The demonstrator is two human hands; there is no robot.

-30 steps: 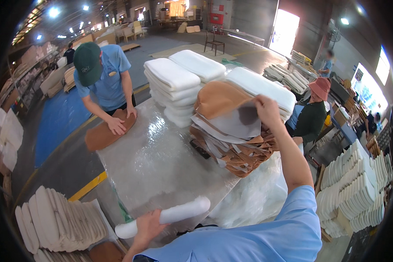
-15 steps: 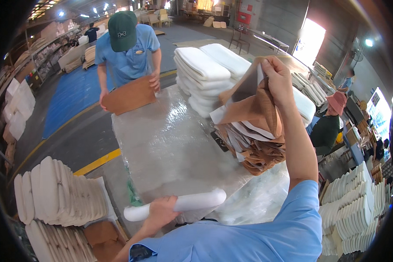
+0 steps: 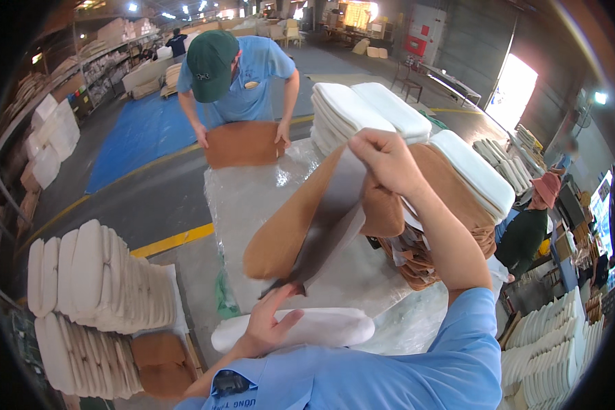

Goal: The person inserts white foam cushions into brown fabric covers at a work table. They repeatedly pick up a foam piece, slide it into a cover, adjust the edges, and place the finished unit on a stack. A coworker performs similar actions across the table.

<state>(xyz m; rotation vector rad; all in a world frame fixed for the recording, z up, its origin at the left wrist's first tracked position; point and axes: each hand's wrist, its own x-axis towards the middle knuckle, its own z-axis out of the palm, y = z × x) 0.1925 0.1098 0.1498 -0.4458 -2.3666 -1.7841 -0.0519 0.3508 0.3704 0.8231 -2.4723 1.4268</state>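
Observation:
My right hand (image 3: 386,164) is raised over the table and grips one end of a brown fabric cover (image 3: 283,239). The cover hangs slantwise toward the left, partly turned so its grey inner side shows. Close to its lower end is my left hand (image 3: 270,324), fingers stretched and thumb apart; whether the fingertips touch the cloth I cannot tell. A white foam pad (image 3: 338,328) lies against my body at the near table edge, partly behind my left hand. Across the table, a co-worker's two hands hold a brown covered piece (image 3: 242,145) flat.
Plastic film covers the table (image 3: 246,205). On its right are a heap of brown covers (image 3: 417,266) and folded white pads (image 3: 355,109). Stacks of off-white pads (image 3: 102,280) stand at lower left, more pads (image 3: 550,342) at lower right. A person in a pink hat (image 3: 547,188) is at right.
My right hand has drawn the brown cover away from the heap, leftward and down. My left hand has let go of the white pad and reached up toward the cover's end.

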